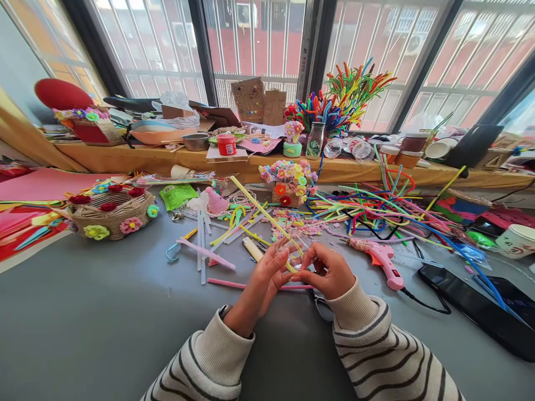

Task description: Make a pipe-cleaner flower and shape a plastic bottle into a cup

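Note:
Between my hands is a small clear plastic piece (296, 259), cup-like, though its full shape is hidden by the fingers. A yellow pipe cleaner (267, 214) curves along its lower edge, and its long free end sticks up to the left. My left hand (267, 273) holds the clear piece from the left, fingers curled around it. On the other side, my right hand (328, 272) pinches the yellow pipe cleaner against the clear piece with thumb and forefinger. Beneath the hands lie a pink pipe cleaner (228, 284) and scissors (321, 306), partly covered.
A pink glue gun (378, 259) lies to the right, its cord near a black phone (480, 312). Left stands a woven basket (112, 214) with crocheted flowers. Behind are loose pipe cleaners (363, 209), glue sticks (201, 245), and a small flower pot (286, 195).

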`<state>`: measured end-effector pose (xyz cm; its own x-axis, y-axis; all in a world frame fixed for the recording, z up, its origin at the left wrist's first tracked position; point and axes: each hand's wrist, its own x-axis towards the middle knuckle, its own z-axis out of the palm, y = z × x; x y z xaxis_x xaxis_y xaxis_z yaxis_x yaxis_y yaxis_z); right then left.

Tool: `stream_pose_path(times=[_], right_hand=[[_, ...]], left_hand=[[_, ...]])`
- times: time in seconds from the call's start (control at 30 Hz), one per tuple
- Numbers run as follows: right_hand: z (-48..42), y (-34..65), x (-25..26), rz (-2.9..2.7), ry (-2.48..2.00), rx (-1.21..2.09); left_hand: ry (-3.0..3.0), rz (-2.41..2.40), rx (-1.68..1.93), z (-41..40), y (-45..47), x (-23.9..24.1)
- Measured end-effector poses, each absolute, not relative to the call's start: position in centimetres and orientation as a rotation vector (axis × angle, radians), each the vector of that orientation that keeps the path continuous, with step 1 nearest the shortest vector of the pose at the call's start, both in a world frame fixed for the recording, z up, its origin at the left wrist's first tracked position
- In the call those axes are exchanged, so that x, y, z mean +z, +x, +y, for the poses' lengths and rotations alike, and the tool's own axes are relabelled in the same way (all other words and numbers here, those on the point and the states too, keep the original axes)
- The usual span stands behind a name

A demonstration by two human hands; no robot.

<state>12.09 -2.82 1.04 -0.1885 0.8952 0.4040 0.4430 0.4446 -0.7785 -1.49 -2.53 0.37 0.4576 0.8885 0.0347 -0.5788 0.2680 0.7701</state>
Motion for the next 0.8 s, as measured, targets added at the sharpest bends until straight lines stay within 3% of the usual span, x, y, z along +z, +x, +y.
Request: stream_pose_path(times=[0.57,0.8], right_hand=[[-3.23,12.07,1.48,-1.794,-1.077,0.702],[-3.11,12.17,0.79,-1.603,-1.02,0.577]], left_hand=[[0.758,0.428,1.055,-2.46,-1.58,0.48],[0.626,0.326,1.02,-2.33,-1.87,1.15]])
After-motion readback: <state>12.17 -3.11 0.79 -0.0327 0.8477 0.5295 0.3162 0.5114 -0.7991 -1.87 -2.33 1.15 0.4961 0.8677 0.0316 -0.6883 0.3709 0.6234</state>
